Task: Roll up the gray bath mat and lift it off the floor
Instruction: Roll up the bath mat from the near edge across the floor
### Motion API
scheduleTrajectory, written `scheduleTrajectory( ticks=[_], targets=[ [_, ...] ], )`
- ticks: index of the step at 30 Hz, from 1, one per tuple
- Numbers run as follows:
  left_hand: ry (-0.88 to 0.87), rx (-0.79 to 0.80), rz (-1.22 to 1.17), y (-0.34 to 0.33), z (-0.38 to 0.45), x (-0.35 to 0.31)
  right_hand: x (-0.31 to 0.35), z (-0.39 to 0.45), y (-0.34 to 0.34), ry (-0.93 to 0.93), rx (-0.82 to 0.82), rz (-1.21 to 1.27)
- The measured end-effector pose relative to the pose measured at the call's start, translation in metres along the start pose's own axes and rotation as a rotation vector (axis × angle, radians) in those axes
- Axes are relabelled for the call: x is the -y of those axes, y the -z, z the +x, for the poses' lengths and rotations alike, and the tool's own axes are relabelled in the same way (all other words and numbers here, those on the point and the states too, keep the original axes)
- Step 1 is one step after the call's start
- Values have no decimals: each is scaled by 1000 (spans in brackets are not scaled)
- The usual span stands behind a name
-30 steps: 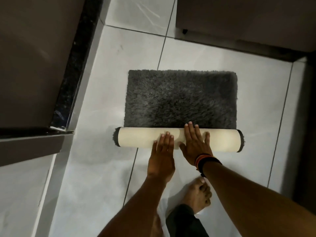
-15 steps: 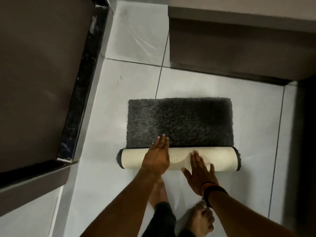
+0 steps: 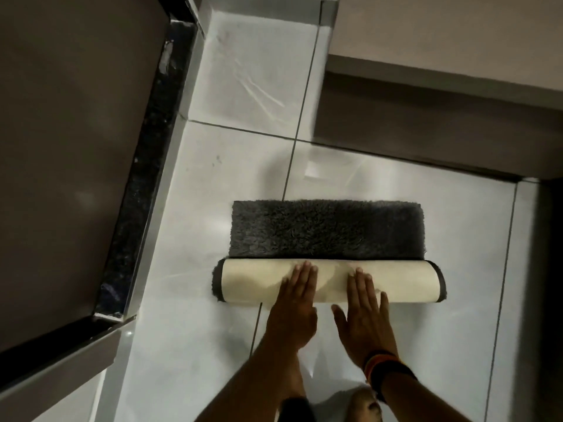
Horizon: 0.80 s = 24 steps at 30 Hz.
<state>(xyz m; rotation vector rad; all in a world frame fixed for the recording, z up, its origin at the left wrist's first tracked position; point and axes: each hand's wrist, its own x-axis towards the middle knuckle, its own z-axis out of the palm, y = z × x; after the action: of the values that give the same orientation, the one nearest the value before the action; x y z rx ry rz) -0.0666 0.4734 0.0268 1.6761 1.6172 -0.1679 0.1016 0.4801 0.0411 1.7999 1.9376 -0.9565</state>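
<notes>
I look straight down from a head-worn camera, and much is cut off: both forearms leave the frame at the bottom edge, the bare feet (image 3: 364,405) below the hands are dim and partly hidden behind the arms, and I cannot see the palms or how much of them presses down. The gray bath mat (image 3: 326,229) lies on the pale tiled floor (image 3: 213,184), partly rolled. Its near part is a cream-backed roll (image 3: 253,280) lying crosswise, with dark shaggy pile showing at both ends, and the rest lies flat and fluffy just beyond the roll, touching it. The inside of the roll is hidden. My left hand (image 3: 294,309) is flat and open, fingers straight and close together, fingertips resting on top of the roll near its middle. My right hand (image 3: 364,318) is also flat and open, fingers slightly spread and thumb out to the side, fingertips on the roll just to the right of the left hand. Neither hand grips anything. A dark and orange wristband (image 3: 388,368) circles the right wrist. To the left stands a large brown panel with a dark speckled edge (image 3: 143,190) and a metal strip. At upper right a brown cabinet base (image 3: 441,123) overhangs the floor, well apart from the mat.
</notes>
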Motion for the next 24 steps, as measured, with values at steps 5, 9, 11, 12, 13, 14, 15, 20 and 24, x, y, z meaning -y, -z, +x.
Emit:
scheduleTrajectory(
  ticks=[5, 9, 11, 12, 13, 14, 15, 20, 24],
  targets=[
    [20, 67, 4, 48, 57, 5, 4, 17, -9, -38, 65, -52],
    [-88, -133, 0, 65, 68, -2, 9, 68, 16, -18, 27, -24],
    [-167, -209, -35, 60, 69, -14, 13, 98, 37, -13, 23, 10],
    [-176, -188, -55, 55, 69, -20, 15, 108, 46, -4, 29, 18],
    [-165, -156, -82, 51, 71, -25, 17, 118, 53, 3, 26, 25],
    [-136, -118, -122, 48, 74, -30, 18, 126, 61, 9, 28, 24],
    [-101, -91, -165, 48, 83, -34, 19, 132, 69, 13, 20, 41],
    [-59, -53, -82, 62, 130, -35, 6, 123, 85, -58, -419, 285],
    [-11, -34, -56, 84, 171, -32, -17, 108, 64, -611, -771, 859]
  ],
)
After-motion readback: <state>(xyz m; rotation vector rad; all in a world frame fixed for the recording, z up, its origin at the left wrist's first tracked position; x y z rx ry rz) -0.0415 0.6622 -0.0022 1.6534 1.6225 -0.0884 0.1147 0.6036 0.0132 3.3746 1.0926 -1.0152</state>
